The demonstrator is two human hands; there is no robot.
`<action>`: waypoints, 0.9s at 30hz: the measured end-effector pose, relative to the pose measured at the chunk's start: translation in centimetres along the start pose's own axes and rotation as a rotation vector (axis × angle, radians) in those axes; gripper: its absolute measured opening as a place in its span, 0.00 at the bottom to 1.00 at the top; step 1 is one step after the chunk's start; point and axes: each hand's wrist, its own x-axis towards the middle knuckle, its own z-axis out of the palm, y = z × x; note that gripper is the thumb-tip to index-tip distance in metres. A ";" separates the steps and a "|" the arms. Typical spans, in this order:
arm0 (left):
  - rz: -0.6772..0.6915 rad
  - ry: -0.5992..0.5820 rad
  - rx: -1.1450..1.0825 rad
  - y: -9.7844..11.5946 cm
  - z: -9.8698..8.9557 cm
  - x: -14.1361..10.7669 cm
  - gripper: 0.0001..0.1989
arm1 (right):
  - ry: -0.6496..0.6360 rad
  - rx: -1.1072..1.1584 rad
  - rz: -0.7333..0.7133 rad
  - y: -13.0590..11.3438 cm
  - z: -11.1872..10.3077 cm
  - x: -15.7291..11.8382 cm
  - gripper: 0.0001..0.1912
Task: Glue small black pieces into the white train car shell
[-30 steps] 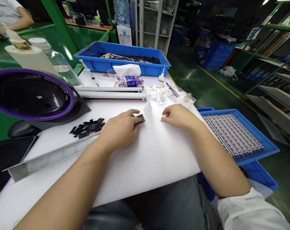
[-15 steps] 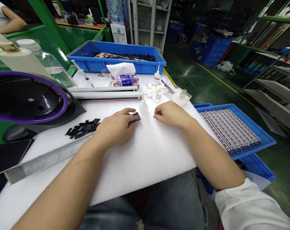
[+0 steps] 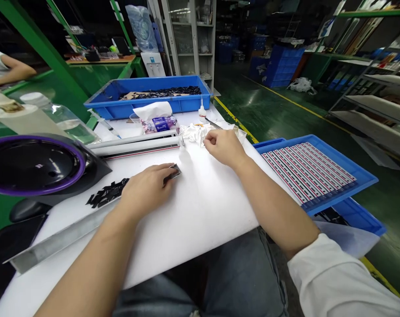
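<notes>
My left hand [image 3: 145, 189] is closed on a small dark flat piece [image 3: 174, 171] with a shiny edge, held just above the white tabletop. A loose pile of black strips [image 3: 108, 193] lies left of that hand. My right hand [image 3: 225, 146] is raised beside the crumpled white tissue [image 3: 193, 133], its fingers curled together in a pinch. Whatever may be between those fingertips is too small or hidden to make out. Between the hands stands a small translucent white bottle [image 3: 184, 153], blurred against the white surface.
A metal channel [image 3: 59, 242] lies at the left, below long light profiles [image 3: 143, 149]. Behind are a tissue pack [image 3: 160, 124], a dropper bottle [image 3: 202, 113] and a blue bin [image 3: 183, 105]. A purple-rimmed black device [image 3: 34, 165] stands left; a blue tray [image 3: 363, 174] holds striped bars.
My right hand has moved forward, away from me, toward the crumpled tissue. My left hand still grips the dark piece. The head view has shifted slightly.
</notes>
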 end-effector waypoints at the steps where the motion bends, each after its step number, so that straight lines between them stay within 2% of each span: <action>1: 0.026 0.007 0.037 0.4 -0.1 -0.1 0.21 | 0.041 0.028 0.009 0.3 -0.1 0.1 0.09; 4: 0.142 0.051 0.126 2.5 -0.6 -0.3 0.21 | 0.143 0.118 0.041 1.1 -0.3 0.5 0.09; 7: 0.254 0.105 0.169 5.8 -0.8 0.4 0.18 | 0.221 0.218 0.107 2.0 -0.8 0.9 0.08; 9: 0.301 0.099 0.196 8.3 -0.6 1.4 0.17 | 0.265 0.310 0.173 2.6 -1.2 1.1 0.08; 13: 0.246 0.055 0.208 11.9 0.2 3.4 0.17 | 0.302 0.503 0.270 3.4 -1.6 1.3 0.09; 16: 0.239 0.103 0.194 12.3 0.2 2.7 0.17 | 0.292 0.531 0.272 3.6 -1.5 1.2 0.08; 19: 0.320 0.174 0.182 10.2 -0.5 -1.1 0.16 | 0.277 0.492 0.252 3.7 -1.4 1.1 0.07; 21: 0.381 0.224 0.162 7.2 -1.0 -4.9 0.18 | 0.271 0.484 0.242 3.7 -1.2 1.1 0.07; 23: 0.397 0.313 0.157 3.3 -1.0 -9.1 0.23 | 0.259 0.484 0.242 3.6 -1.0 1.1 0.07; 25: 0.320 0.381 0.142 -0.6 -0.4 -12.9 0.28 | 0.232 0.473 0.245 3.3 -0.6 1.1 0.07; 27: 0.236 0.376 0.136 -3.6 0.7 -15.7 0.32 | 0.193 0.448 0.228 2.7 -0.1 0.9 0.07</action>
